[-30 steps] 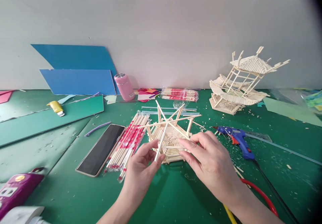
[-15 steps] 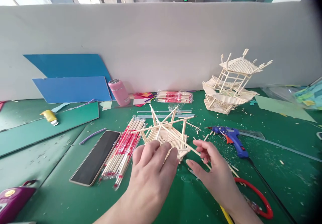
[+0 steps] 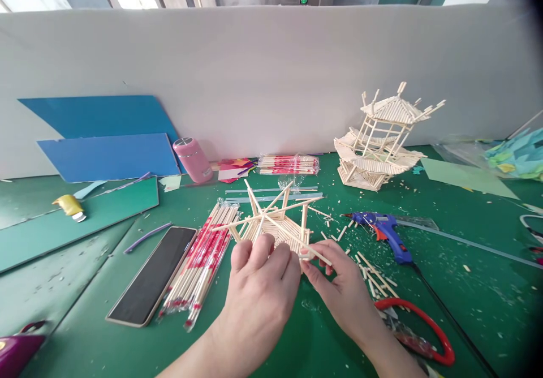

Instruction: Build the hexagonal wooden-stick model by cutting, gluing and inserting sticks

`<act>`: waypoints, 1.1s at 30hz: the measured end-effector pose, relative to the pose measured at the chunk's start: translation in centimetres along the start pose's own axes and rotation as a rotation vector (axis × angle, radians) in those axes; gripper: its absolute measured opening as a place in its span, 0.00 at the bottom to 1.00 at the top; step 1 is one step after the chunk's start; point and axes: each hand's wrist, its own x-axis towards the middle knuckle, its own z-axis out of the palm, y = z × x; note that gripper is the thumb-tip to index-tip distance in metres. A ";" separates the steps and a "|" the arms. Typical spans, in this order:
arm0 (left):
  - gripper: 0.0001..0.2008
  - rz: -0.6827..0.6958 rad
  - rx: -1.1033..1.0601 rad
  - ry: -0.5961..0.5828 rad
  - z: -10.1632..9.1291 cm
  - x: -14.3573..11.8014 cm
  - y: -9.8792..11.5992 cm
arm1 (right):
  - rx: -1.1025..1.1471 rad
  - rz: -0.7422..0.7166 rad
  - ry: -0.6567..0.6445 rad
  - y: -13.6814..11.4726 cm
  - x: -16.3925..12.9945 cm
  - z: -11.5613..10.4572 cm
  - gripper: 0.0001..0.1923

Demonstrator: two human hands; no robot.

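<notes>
Resting on the green mat (image 3: 322, 333), the hexagonal stick frame (image 3: 275, 228) shows pale, round wooden sticks jutting upward. One left hand (image 3: 258, 290) grips its near edge; one right hand (image 3: 339, 287) pinches a single loose stick (image 3: 311, 252). Two wrapped stick bundles (image 3: 203, 259), one blue glue gun (image 3: 382, 228) and one finished pagoda model (image 3: 379, 140) lie around.
</notes>
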 end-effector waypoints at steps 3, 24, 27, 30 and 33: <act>0.06 0.012 0.003 0.011 0.1 0.0 0.0 | -0.015 -0.004 0.012 0.1 0.1 0.1 0.08; 0.07 0.005 0.010 0.020 0.2 0.1 0.1 | -0.037 -0.035 0.041 0.0 0.1 0.2 0.07; 0.07 0.001 0.012 0.021 0.3 0.1 0.1 | -0.034 -0.025 0.032 0.1 0.1 0.2 0.06; 0.07 -0.002 0.007 0.023 0.3 0.1 0.0 | -0.027 -0.022 0.033 0.1 0.1 0.2 0.06; 0.07 -0.004 0.009 0.011 0.2 0.2 0.0 | -0.022 -0.033 0.041 0.2 0.1 0.2 0.06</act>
